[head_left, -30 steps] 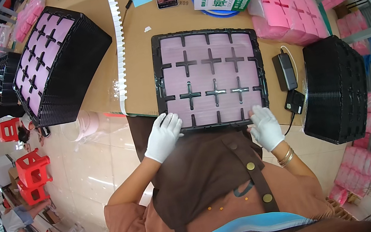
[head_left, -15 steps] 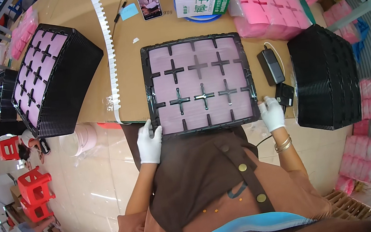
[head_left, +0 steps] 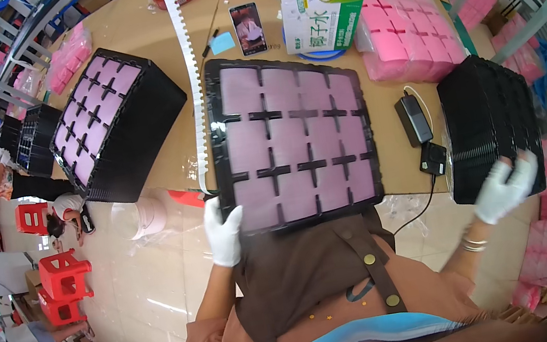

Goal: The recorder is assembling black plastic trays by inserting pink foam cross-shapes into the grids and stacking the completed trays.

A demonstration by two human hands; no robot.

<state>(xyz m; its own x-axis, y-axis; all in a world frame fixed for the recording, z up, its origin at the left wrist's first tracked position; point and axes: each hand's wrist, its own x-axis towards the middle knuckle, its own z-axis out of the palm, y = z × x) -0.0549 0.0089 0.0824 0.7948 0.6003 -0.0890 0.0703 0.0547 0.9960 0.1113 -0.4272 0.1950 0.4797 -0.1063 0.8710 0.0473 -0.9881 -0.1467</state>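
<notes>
A black plastic tray [head_left: 305, 114] with pale purple sheets in its compartments is in front of me, its left side raised toward me. My left hand [head_left: 223, 235], in a white glove, is closed on the tray's near left corner, thumb over the rim. On the right stands a stack of black trays [head_left: 488, 126]. My right hand [head_left: 507, 187], also gloved, is at the near end of that stack with its fingers apart, slightly blurred. Whether the fingertips touch the trays, I cannot tell.
A tall stack of filled black trays [head_left: 136, 114] stands at left. Behind are a white toothed strip [head_left: 190, 77], a phone [head_left: 248, 29], a carton [head_left: 317, 17] and wrapped pink sheets [head_left: 409, 35]. A power adapter [head_left: 413, 119] lies at right. People and red stools [head_left: 65, 276] are beyond the table's left side.
My right hand has left the middle tray's near right corner and moved right to the black stack. The middle tray has tilted, its left side rising. The view has shifted.
</notes>
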